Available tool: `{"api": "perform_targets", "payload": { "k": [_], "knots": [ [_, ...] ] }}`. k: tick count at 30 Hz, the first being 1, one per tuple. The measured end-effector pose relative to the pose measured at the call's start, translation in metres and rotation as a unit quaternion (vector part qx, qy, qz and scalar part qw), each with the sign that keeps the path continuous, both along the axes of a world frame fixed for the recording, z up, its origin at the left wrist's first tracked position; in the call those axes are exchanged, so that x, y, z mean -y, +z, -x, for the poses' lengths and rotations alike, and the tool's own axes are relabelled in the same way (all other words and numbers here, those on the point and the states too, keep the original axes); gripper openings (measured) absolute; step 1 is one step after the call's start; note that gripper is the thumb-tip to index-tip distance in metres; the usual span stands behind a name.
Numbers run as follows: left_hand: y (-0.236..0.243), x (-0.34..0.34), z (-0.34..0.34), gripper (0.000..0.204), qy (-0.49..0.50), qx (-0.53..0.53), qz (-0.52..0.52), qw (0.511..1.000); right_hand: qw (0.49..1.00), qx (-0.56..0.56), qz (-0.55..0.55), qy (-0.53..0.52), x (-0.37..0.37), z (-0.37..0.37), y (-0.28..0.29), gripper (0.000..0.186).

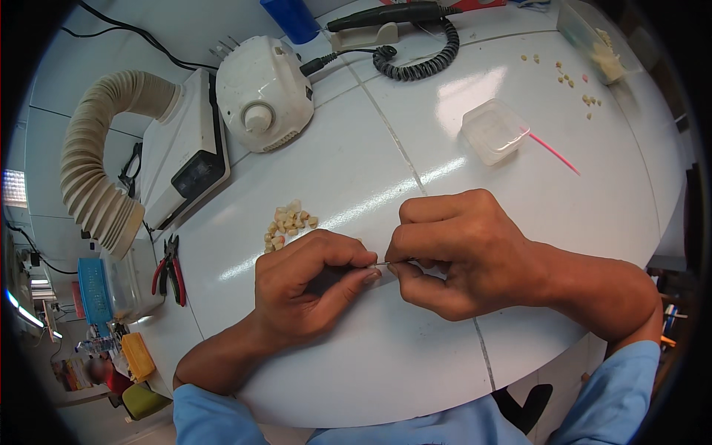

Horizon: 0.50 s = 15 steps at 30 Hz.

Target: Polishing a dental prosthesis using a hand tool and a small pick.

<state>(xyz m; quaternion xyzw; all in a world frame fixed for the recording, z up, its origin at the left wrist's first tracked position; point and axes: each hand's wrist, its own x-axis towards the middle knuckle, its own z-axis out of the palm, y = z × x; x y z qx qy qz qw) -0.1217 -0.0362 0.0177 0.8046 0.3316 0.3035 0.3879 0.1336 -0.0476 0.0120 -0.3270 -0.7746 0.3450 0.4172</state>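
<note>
Head view: left hand (311, 285), right hand (452, 256) both pinched on thin metal pin (383, 262).

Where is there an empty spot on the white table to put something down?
The widest bare patch of the table lies between the round white machine, the clear plastic cup and the hands. Another runs along the near edge, below the left hand and right hand. It is crowded by the pile of small teeth and along the back.
</note>
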Motion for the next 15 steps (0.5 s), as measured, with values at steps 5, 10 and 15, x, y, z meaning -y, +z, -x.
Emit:
{"api": "perform_targets", "payload": {
  "k": [5, 10, 15],
  "knots": [
    [0.0003, 0.0001, -0.0006, 0.02, 0.005, 0.005, 0.001, 1.0, 1.0, 0.0, 0.007, 0.012, -0.0001, 0.0, 0.001, 0.009],
    [0.0007, -0.0013, -0.0006, 0.02, 0.001, 0.001, -0.006, 1.0, 1.0, -0.005, 0.008, 0.012, -0.0004, -0.0009, 0.0004, 0.008],
    [0.0003, -0.0021, -0.0006, 0.02, -0.014, 0.007, -0.015, 1.0, 1.0, -0.002, 0.001, 0.011, -0.0014, -0.0003, -0.0002, 0.008]
  ]
}}
